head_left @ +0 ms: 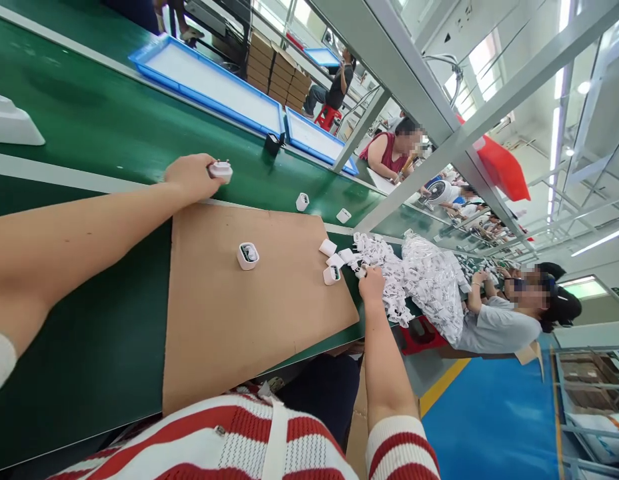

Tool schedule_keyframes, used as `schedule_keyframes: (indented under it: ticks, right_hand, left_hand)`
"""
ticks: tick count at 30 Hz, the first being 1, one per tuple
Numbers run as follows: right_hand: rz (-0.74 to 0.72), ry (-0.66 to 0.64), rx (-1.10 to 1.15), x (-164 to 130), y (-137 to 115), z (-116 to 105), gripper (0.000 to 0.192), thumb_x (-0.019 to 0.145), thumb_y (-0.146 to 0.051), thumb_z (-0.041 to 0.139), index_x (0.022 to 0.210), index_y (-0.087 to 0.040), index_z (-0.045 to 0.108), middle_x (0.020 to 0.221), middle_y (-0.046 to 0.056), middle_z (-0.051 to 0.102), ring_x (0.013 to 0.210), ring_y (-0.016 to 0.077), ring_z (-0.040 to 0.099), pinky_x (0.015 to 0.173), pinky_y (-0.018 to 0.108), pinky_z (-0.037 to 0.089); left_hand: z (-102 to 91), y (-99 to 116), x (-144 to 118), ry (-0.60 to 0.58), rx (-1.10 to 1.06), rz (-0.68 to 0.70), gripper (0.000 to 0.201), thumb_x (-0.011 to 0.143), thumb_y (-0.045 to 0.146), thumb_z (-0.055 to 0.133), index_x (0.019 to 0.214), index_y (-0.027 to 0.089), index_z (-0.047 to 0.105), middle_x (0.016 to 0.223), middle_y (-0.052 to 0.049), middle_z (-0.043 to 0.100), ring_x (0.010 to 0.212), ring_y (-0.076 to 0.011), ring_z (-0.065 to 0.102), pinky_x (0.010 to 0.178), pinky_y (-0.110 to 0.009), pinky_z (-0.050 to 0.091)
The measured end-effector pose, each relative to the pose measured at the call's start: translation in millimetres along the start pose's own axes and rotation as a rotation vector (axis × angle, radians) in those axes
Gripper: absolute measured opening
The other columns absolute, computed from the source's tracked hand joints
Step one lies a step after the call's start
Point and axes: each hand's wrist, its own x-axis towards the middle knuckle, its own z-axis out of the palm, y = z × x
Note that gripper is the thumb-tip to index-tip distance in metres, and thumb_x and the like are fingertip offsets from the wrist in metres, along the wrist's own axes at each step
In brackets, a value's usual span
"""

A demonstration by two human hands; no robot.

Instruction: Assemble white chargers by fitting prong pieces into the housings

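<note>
My left hand (pixel 192 179) reaches over the green belt, its fingers closed round a white plug adapter (pixel 221 171) with its prongs showing. At the near edge of a heap of small white plastic parts (pixel 377 257), my right hand (pixel 372 283) has its fingertips pinched on one white piece, mostly hidden. Beside that hand, several white adapter housings (pixel 331 275) lie at the cardboard's right edge. One open housing (pixel 248 256), with dark and white parts inside, stands alone on the cardboard sheet (pixel 224 320).
Two white housings, one (pixel 302 202) and another (pixel 343 215), rest on the green belt (pixel 114 127). Beyond lie blue-rimmed trays (pixel 209 83) and a small black block (pixel 273 144). A metal post (pixel 377 210) rises nearby. A co-worker (pixel 504 320) sits at right beside a clear plastic bag (pixel 432 287).
</note>
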Motion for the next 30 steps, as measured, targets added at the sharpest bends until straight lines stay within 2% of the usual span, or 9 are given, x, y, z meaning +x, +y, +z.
schedule_keyframes:
  ticks: [3,6,8,10,13,16,19,25,30]
  right_hand:
    - [0.019,0.014,0.069,-3.3,6.1,-6.0,0.044,0.083,-0.004,0.051,0.12,-0.011,0.073,0.126,0.02,0.06,0.107,0.0284,0.059,0.096,0.039,0.043]
    - [0.054,0.08,0.176,-15.7,12.6,-11.1,0.044,0.086,-0.011,0.051,0.125,-0.01,0.07,0.131,0.022,0.055,0.106,0.028,0.059,0.093,0.04,0.047]
    - [0.083,0.131,0.239,-28.0,11.9,-11.7,0.041,0.09,-0.018,0.049,0.126,-0.01,0.068,0.129,0.022,0.056,0.108,0.0272,0.06,0.093,0.04,0.05]
    - [0.097,0.129,0.383,-42.5,3.9,-10.2,0.039,0.093,-0.027,0.048,0.123,-0.013,0.068,0.122,0.018,0.063,0.106,0.0246,0.062,0.089,0.038,0.053]
    - [0.098,-0.017,0.946,-66.0,-21.8,-8.4,0.031,0.084,-0.04,0.063,0.106,-0.02,0.072,0.108,0.009,0.073,0.101,0.0214,0.067,0.082,0.034,0.056]
    - [0.131,-0.231,1.394,-86.1,-53.7,-11.5,0.034,0.068,-0.043,0.083,0.093,-0.022,0.074,0.103,0.006,0.078,0.094,0.0201,0.07,0.08,0.032,0.058]
    - [0.19,-0.423,1.536,-99.2,-78.2,-16.2,0.041,0.066,-0.043,0.088,0.1,-0.023,0.076,0.109,0.007,0.079,0.096,0.0215,0.074,0.081,0.033,0.06]
    - [0.151,-0.44,1.376,-109.4,-106.2,-4.5,0.039,0.065,-0.046,0.088,0.094,-0.021,0.077,0.103,0.007,0.079,0.099,0.024,0.073,0.084,0.036,0.06]
    - [-0.235,-0.207,0.913,-115.3,-135.4,7.5,0.026,0.084,-0.035,0.074,0.107,-0.023,0.077,0.111,0.006,0.078,0.104,0.0214,0.069,0.097,0.038,0.055]
  left_hand:
    - [2.7,-9.1,6.1,-0.025,0.002,-0.066,0.069,0.098,0.05,0.051,0.15,0.006,0.043,0.141,-0.011,0.054,0.114,-0.0245,0.047,0.091,-0.034,0.037]
    - [7.7,-2.3,-16.1,0.204,0.015,0.016,0.079,0.094,0.049,0.058,0.152,0.001,0.034,0.155,-0.018,0.037,0.136,-0.0325,0.034,0.113,-0.045,0.029]
    - [14.3,6.7,-43.2,0.3,0.003,0.162,0.065,0.096,0.051,0.054,0.142,0.006,0.045,0.15,-0.016,0.043,0.138,-0.032,0.035,0.119,-0.046,0.026]
    - [24.8,14.8,-73.5,0.156,-0.047,0.26,0.057,0.092,0.059,0.055,0.125,0.013,0.054,0.132,-0.013,0.057,0.124,-0.029,0.05,0.112,-0.042,0.037]
    - [44.5,20.9,-109.0,-0.123,-0.066,0.283,0.078,0.072,0.074,0.069,0.119,0.015,0.052,0.122,-0.014,0.061,0.111,-0.031,0.058,0.098,-0.04,0.047]
    - [62.0,21.3,-123.9,-0.199,-0.076,0.339,0.068,0.079,0.066,0.06,0.121,0.013,0.054,0.126,-0.019,0.062,0.112,-0.0341,0.059,0.097,-0.044,0.048]
    - [73.5,20.8,-127.8,-0.276,-0.182,0.507,0.051,0.086,0.05,0.05,0.123,0.016,0.061,0.127,-0.016,0.067,0.115,-0.0331,0.062,0.103,-0.043,0.047]
    - [87.7,17.4,-134.6,-0.335,-0.44,0.494,0.051,0.082,0.06,0.062,0.115,0.02,0.067,0.117,-0.011,0.071,0.102,-0.0283,0.066,0.086,-0.034,0.053]
    - [91.7,10.9,-131.7,-0.364,-0.504,0.51,0.048,0.08,0.06,0.066,0.106,0.019,0.071,0.102,-0.008,0.07,0.093,-0.0249,0.065,0.081,-0.033,0.051]
